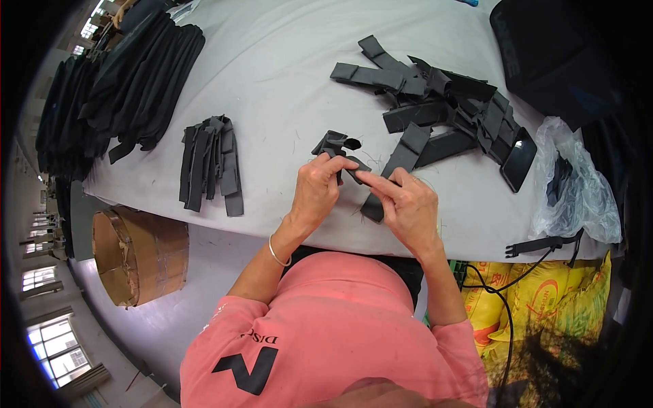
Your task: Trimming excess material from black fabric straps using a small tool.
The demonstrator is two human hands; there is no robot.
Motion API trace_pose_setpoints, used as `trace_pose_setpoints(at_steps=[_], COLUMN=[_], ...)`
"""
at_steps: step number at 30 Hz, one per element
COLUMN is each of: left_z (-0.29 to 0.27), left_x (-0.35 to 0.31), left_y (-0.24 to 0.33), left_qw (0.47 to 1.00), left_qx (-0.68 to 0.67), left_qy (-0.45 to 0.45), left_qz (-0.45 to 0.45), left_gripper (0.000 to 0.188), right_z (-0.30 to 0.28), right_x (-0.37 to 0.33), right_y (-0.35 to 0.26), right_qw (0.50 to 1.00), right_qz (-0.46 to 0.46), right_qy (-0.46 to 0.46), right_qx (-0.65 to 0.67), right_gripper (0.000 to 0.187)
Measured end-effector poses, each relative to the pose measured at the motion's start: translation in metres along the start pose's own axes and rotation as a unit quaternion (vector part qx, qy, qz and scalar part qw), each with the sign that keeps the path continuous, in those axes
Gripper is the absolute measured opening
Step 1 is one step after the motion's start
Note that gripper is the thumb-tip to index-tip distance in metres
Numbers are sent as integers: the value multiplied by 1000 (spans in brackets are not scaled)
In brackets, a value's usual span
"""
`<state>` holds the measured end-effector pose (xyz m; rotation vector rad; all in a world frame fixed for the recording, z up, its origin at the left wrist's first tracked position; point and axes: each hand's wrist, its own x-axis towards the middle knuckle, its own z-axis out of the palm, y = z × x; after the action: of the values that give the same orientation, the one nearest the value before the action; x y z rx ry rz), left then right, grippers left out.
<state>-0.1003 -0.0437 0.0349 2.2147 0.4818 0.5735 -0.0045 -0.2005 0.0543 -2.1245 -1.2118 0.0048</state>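
Observation:
Near the front edge of the cloth-covered table, my left hand [317, 187] is closed on a black fabric strip [332, 144], thumb and fingers pinched together. The strip looks folded or looped, and its far end curls up off the cloth. My right hand [409, 207] is closed at the strip's other end, its index finger reaching toward my left fingertips. Just behind the right hand lies a loose black strip [408, 146], partly hidden by that hand. Beyond it spreads a tangled heap of similar strips [442, 102]. Left of my hands sits a tidier bundle of strips [211, 163].
Dark folded fabric pieces [146, 75] are stacked at the far left. A black bag [544, 54], a phone [520, 160], a clear plastic bag [578, 190] and a buckled strap [534, 247] lie rightward. Below stand a cardboard drum [160, 255] and yellow sacks [544, 296].

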Motion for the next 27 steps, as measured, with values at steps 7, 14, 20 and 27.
trace_pose_setpoints(at_steps=[7,14,20,27], left_z=[4,-1,-5,-9], left_x=[-1,0,3,6], left_y=[-6,4,-10,-4], left_qw=[993,906,879,850], left_qx=[-110,-392,-425,-483], left_qy=[18,-35,-72,-69], left_qz=[-33,-159,-201,-196], left_gripper=[30,17,17,28], right_z=[16,26,17,-3], right_x=[-10,-15,-14,-6], right_y=[-7,0,-6,-13], right_qw=[976,762,861,905], right_qz=[122,266,146,137], right_qy=[2,-18,-58,3], right_qx=[182,590,484,402], right_gripper=[35,29,31,36])
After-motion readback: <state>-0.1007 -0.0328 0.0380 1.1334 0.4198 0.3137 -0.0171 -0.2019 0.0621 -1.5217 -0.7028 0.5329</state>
